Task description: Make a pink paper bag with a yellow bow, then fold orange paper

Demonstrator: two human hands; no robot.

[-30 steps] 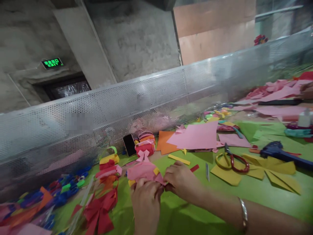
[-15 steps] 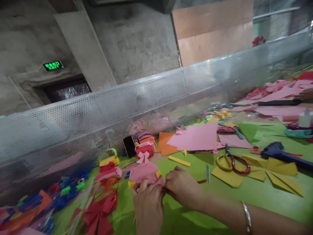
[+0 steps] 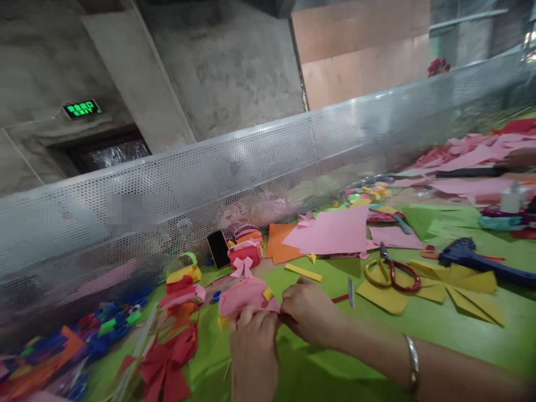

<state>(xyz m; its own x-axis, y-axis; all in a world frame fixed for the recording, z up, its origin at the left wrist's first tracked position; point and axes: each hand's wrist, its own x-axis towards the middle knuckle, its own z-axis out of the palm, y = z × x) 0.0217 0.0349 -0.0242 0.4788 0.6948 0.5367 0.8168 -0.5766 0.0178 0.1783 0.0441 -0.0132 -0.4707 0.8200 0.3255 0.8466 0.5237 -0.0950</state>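
Both hands meet at the near edge of a small pink felt piece, folded into a rounded pouch-like shape with yellow tabs. My left hand has its fingers curled over the lower edge and grips it. From the right, my right hand pinches the piece's right corner; its fingertips are partly hidden. Just beyond lies a finished-looking red and pink felt bag with a pink bow. A yellow strip rests past my right hand.
Scissors lie on yellow felt at right, near a blue glue gun. Pink sheets sit behind. A phone leans by the perforated metal barrier. Red felt bows lie left. Another person's hand shows far right.
The view has shifted slightly, so the table things sit a little further left. Both hands keep hold of the pink piece, with hardly any movement.
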